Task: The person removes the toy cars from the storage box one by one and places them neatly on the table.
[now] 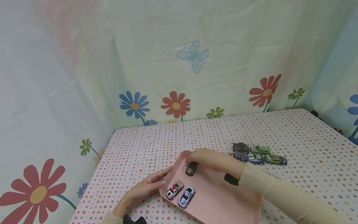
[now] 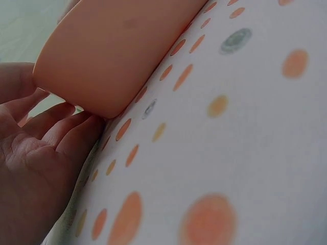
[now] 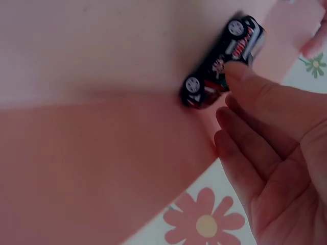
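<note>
A pink tray (image 1: 221, 196) lies on the dotted tablecloth. My left hand (image 1: 151, 184) holds its left side; in the left wrist view the thumb meets the rim and the fingers rest against the wall's corner. Inside the tray's far left corner, my right hand (image 1: 203, 157) pinches a black toy car (image 3: 217, 64). Its thumb presses on the car's side in the right wrist view, where the opposing fingertip is hidden. A red and white toy car (image 1: 174, 189) and a white and blue toy car (image 1: 186, 197) sit side by side at the tray's near left.
Beyond the tray's right far side stand several more toy cars, among them a black one (image 1: 240, 148), a light green one (image 1: 260, 150) and a dark green one (image 1: 275, 160). My right forearm partly covers this group. A flowered cloth (image 1: 223, 77) hangs behind the table.
</note>
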### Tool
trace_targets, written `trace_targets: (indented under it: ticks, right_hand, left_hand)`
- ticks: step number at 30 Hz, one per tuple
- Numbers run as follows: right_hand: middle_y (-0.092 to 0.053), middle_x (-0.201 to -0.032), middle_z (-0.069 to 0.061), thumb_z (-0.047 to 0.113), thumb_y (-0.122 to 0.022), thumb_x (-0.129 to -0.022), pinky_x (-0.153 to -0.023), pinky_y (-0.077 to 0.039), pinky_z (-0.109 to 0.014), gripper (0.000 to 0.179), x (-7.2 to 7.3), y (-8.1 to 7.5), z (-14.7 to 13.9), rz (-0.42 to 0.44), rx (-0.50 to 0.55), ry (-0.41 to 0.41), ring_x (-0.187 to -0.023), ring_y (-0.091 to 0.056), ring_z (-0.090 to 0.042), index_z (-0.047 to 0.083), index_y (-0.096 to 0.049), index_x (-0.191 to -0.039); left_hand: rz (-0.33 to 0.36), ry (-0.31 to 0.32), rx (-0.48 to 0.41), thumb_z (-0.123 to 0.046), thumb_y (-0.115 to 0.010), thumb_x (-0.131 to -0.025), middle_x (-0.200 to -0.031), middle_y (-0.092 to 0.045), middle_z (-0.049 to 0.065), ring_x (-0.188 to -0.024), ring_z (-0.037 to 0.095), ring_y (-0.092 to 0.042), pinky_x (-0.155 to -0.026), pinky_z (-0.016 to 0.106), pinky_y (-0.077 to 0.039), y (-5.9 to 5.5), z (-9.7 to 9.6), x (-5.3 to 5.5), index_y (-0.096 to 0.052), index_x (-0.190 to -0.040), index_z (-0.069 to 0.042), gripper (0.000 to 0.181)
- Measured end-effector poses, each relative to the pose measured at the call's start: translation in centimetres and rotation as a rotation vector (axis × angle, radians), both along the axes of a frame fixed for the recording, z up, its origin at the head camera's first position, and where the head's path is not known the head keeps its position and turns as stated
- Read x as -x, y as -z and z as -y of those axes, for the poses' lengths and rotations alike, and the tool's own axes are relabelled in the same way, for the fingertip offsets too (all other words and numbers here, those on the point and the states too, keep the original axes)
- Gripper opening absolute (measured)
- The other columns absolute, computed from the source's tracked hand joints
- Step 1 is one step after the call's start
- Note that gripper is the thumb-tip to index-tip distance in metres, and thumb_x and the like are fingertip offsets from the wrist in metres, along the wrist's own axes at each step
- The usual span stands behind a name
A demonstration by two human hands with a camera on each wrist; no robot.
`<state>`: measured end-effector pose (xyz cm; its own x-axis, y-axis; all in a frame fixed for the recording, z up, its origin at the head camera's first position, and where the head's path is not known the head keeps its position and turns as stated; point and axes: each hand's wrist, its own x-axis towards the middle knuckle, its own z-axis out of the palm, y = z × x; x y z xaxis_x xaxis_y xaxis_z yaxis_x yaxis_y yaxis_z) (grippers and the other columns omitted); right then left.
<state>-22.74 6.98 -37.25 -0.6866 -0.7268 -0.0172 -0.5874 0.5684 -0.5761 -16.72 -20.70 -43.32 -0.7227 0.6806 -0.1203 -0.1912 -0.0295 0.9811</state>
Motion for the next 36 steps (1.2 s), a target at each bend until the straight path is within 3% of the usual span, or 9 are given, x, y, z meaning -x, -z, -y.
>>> trace_targets:
  ticks: [3,6,20,29,36]
  right_hand:
    - [-0.067,-0.098,0.001,-0.001,-0.065,-0.084,-0.083,-0.048,-0.028,0.023,0.5,0.3,0.3,-0.359,-0.169,-0.186,-0.09,-0.06,-0.013,0.009,-0.069,-0.105]
    - [-0.068,-0.089,0.003,-0.002,-0.069,-0.08,-0.077,-0.049,-0.024,0.022,0.8,0.5,0.7,-0.483,-0.277,-0.232,-0.082,-0.062,-0.011,0.011,-0.072,-0.098]
    - [-0.063,-0.074,0.008,-0.002,-0.076,-0.072,-0.064,-0.048,-0.022,0.019,0.5,0.5,1.0,-0.518,-0.314,-0.209,-0.066,-0.055,-0.007,0.014,-0.072,-0.082]
    - [-0.061,-0.074,0.011,0.008,-0.08,-0.071,-0.064,-0.047,-0.022,0.017,0.4,0.4,1.2,-0.426,-0.287,-0.162,-0.066,-0.052,-0.006,0.016,-0.071,-0.084]
    - [-0.06,-0.078,0.012,0.009,-0.078,-0.074,-0.071,-0.047,-0.028,0.023,0.5,-0.9,0.2,-0.405,-0.208,-0.093,-0.074,-0.054,-0.008,0.017,-0.071,-0.094]
  left_hand:
    - [-0.004,0.002,-0.001,-0.014,-0.042,-0.1,-0.153,-0.016,0.012,-0.134,0.028,-0.025,-0.103,0.036,-0.032,0.0,-0.1,0.0,-0.023,-0.149,-0.008,0.052]
    - [-0.006,0.004,-0.003,-0.014,-0.042,-0.101,-0.153,-0.016,0.011,-0.135,0.028,-0.025,-0.103,0.036,-0.031,0.0,-0.1,0.0,-0.023,-0.149,-0.008,0.052]
    - [0.004,0.001,-0.003,-0.014,-0.042,-0.101,-0.153,-0.016,0.01,-0.135,0.027,-0.023,-0.104,0.036,-0.03,-0.1,-0.2,0.0,-0.024,-0.149,-0.009,0.052]
    - [-0.017,0.001,0.006,-0.013,-0.041,-0.101,-0.154,-0.016,0.009,-0.136,0.026,-0.022,-0.105,0.036,-0.028,-0.1,-0.1,0.0,-0.025,-0.149,-0.009,0.05]
    - [-0.019,0.008,-0.001,-0.012,-0.04,-0.101,-0.153,-0.016,0.01,-0.135,0.027,-0.024,-0.104,0.036,-0.029,-0.1,-0.1,0.0,-0.024,-0.149,-0.008,0.051]
